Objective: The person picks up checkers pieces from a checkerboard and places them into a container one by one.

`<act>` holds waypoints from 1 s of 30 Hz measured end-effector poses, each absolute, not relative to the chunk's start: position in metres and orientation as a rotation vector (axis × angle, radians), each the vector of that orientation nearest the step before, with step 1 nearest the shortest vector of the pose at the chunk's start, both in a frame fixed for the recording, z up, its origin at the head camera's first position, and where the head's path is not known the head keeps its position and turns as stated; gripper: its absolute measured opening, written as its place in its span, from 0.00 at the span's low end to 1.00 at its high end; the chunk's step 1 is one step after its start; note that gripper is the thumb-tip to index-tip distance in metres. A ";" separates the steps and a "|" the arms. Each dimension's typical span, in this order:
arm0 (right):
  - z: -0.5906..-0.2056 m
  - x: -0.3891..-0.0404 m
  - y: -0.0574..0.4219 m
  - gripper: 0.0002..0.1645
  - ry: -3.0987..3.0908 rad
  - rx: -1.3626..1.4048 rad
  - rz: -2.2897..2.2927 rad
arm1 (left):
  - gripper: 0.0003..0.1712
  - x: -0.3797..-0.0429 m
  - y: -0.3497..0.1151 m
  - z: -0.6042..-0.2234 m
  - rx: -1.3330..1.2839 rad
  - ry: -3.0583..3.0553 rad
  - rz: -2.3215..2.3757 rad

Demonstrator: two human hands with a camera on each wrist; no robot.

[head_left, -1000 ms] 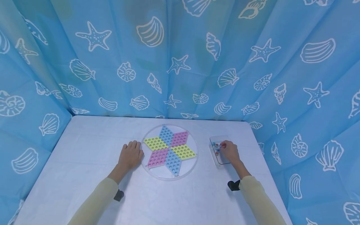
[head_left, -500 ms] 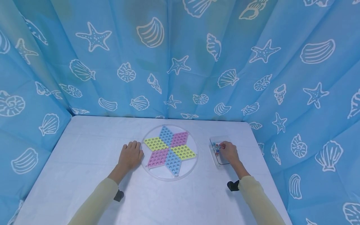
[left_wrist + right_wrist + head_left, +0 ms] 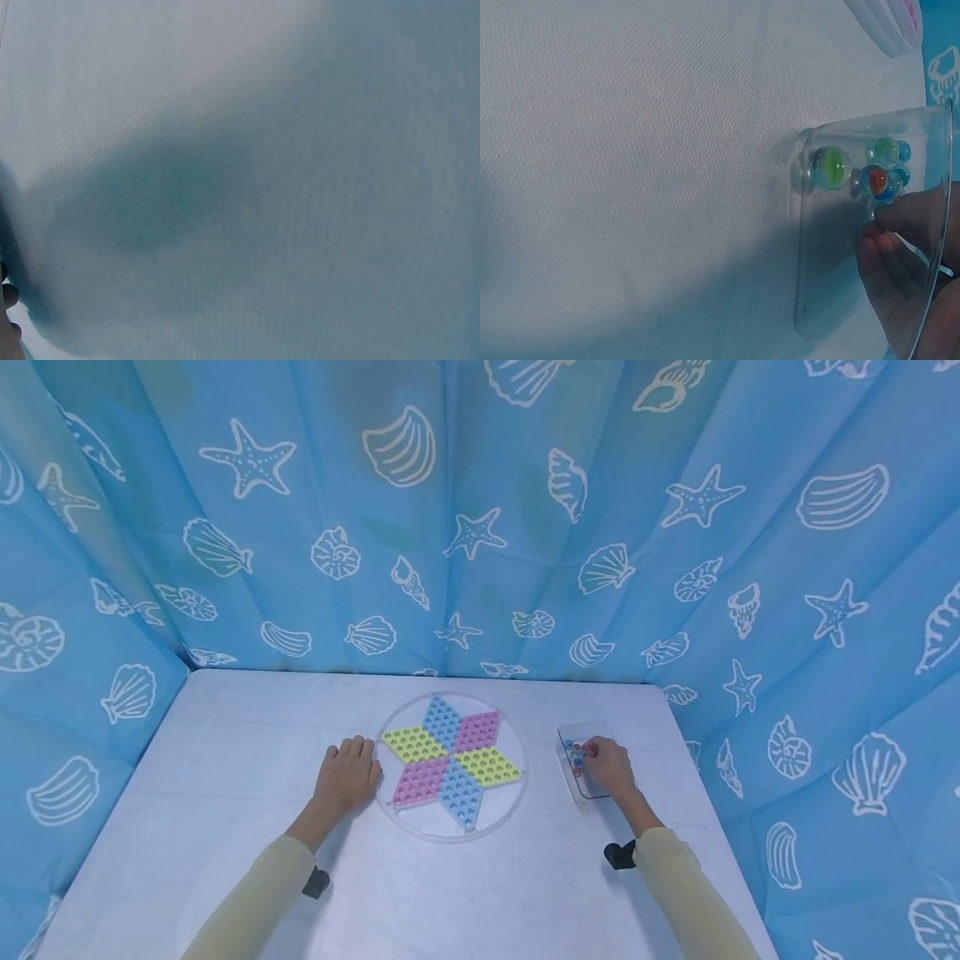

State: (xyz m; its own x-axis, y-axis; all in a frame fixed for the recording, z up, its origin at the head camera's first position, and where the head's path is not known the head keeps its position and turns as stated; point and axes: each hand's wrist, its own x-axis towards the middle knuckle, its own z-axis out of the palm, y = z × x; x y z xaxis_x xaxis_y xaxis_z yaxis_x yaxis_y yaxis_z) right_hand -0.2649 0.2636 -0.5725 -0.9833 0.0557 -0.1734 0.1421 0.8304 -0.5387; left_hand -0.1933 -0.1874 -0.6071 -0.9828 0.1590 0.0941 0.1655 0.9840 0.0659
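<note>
Inside a clear plastic box, several glass marbles lie together at one end, among them a green one and a red one. My right hand reaches into the box. Its thumb and fingertips come close together beside the marbles; whether a marble is between them is hidden. My left hand lies palm down on the table, just left of a round star-shaped marble board with pink, yellow and blue sections full of holes. Only a few fingertips of it show in the left wrist view.
A white cloth covers the table. Blue curtains printed with shells and starfish hang behind it and along both sides. The marble board lies between my left hand and the clear box.
Fingertips of my right hand stay in the box by the marbles, with only a slight shift. My left hand and the board stay put.
</note>
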 end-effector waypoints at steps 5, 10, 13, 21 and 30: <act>-0.572 -0.264 0.263 0.13 2.864 0.143 -0.867 | 0.24 -0.194 -0.187 -0.607 -0.257 -3.043 -0.112; -0.572 -0.264 0.263 0.13 2.868 0.155 -0.869 | 0.24 -0.194 -0.187 -0.607 -0.251 -3.036 -0.119; -0.572 -0.264 0.263 0.14 2.863 0.164 -0.876 | 0.24 -0.194 -0.188 -0.609 -0.243 -3.041 -0.120; -0.573 -0.263 0.262 0.17 2.862 0.192 -0.896 | 0.24 -0.193 -0.187 -0.609 -0.243 -3.038 -0.129; -0.569 -0.261 0.260 0.23 2.847 0.196 -0.890 | 0.25 -0.194 -0.187 -0.609 -0.240 -3.045 -0.142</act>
